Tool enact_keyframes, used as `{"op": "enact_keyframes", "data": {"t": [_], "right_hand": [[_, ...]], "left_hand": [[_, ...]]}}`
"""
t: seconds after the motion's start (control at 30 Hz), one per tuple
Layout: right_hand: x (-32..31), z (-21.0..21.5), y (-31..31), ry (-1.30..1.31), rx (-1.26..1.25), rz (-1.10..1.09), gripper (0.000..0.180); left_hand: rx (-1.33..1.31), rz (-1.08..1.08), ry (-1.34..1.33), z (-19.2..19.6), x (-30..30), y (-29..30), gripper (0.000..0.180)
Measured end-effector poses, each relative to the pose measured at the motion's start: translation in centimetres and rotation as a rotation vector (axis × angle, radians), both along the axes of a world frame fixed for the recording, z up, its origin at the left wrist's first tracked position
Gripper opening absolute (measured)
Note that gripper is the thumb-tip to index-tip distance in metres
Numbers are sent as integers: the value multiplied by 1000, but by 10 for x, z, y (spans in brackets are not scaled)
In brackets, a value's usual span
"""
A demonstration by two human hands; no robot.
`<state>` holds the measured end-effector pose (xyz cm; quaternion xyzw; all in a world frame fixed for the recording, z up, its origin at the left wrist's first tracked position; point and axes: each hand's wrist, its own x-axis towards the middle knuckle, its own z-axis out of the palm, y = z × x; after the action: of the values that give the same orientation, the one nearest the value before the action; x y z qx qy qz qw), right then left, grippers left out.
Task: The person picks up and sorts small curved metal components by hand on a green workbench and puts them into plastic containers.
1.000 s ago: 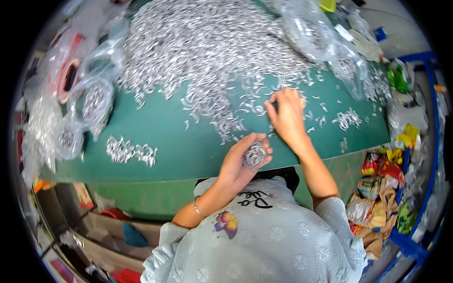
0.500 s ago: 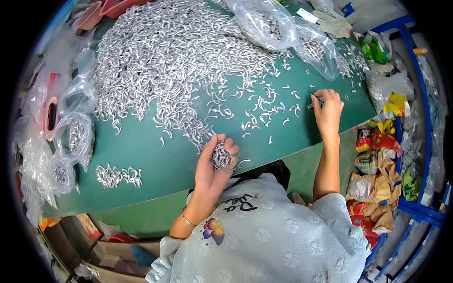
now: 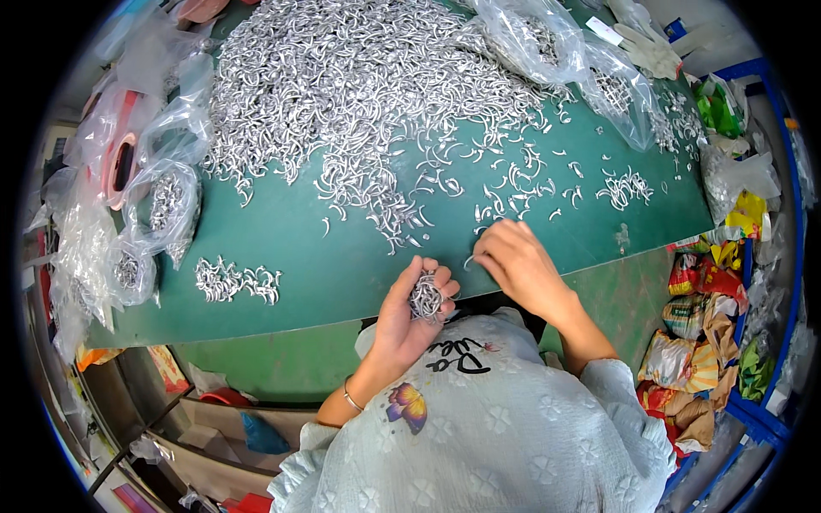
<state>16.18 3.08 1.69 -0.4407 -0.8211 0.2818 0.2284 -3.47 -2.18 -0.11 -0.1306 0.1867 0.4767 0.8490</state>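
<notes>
My left hand (image 3: 413, 309) is cupped, palm up, around a handful of small curved silver metal pieces (image 3: 426, 297), just above the near edge of the green table (image 3: 291, 299). To its right, my right hand (image 3: 520, 267) points down at the tabletop with fingers curled together. One loose curved piece (image 3: 468, 262) sits at its fingertips; whether they grip it is hidden. A great heap of the same pieces (image 3: 342, 77) covers the far part of the table, thinning into scattered ones nearer me. A small pile (image 3: 626, 190) lies to the right, and another small group (image 3: 237, 280) at the near left.
Clear plastic bags with metal pieces lie at the left (image 3: 167, 201) and far right (image 3: 620, 94). A pale glove (image 3: 647, 53) rests at the far right. Beyond the table's right end stands a blue rack (image 3: 774, 111) with stacked colourful sacks (image 3: 684, 355) beside it.
My right hand has come from the right side of the table toward my left hand. A small pile of curved pieces now lies where it was. The whole view has shifted slightly.
</notes>
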Motion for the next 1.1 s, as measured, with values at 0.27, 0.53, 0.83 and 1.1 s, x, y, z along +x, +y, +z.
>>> {"op": "enact_keyframes", "data": {"t": [0.27, 0.53, 0.83, 1.1], "right_hand": [[-16, 27, 11, 336, -143, -32, 13], [-51, -18, 65, -61, 297, -123, 22], [-23, 5, 58, 129, -122, -22, 20], [-63, -19, 75, -123, 329, -8, 10]], "left_hand": [[-112, -40, 314, 21, 14, 14, 25], [29, -69, 178, 6, 10, 10, 21], [14, -26, 177, 3, -3, 8, 21], [18, -42, 125, 2, -4, 10, 20]]}}
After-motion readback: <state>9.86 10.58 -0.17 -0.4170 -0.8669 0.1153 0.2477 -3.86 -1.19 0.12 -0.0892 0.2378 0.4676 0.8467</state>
